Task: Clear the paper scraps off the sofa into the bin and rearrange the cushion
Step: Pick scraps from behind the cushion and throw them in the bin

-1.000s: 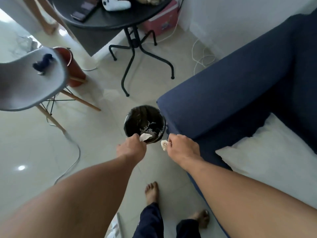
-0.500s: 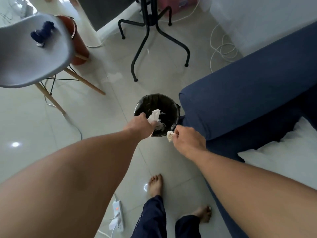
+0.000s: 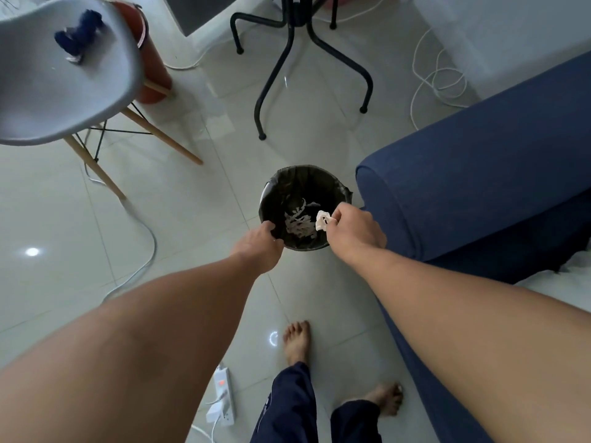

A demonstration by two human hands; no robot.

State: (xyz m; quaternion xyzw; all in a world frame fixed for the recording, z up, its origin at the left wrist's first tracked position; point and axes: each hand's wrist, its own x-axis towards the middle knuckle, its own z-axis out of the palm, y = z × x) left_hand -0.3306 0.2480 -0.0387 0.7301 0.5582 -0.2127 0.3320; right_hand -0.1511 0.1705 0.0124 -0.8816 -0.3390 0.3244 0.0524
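Observation:
A small round bin (image 3: pixel 275 190) with a black liner stands on the tiled floor beside the arm of the navy sofa (image 3: pixel 473 174). White paper scraps (image 3: pixel 299 222) lie at its bottom. My right hand (image 3: pixel 355 230) hovers over the bin's right rim, pinching a crumpled paper scrap (image 3: pixel 321 219). At the near left rim is my left hand (image 3: pixel 260 243), fingers curled with no paper showing in it. A corner of the white cushion (image 3: pixel 579 266) shows on the sofa seat at the far right.
A grey shell chair (image 3: pixel 60 78) with wooden legs stands at the left, a dark blue item on its seat. Black table legs (image 3: pixel 300 59) rise behind the bin. Cables trail over the floor; a power strip (image 3: pixel 222 394) lies by my bare feet.
The paper scrap that my left hand held has dropped into the bin. My right hand has moved from beside the rim to over the bin, still pinching its scrap.

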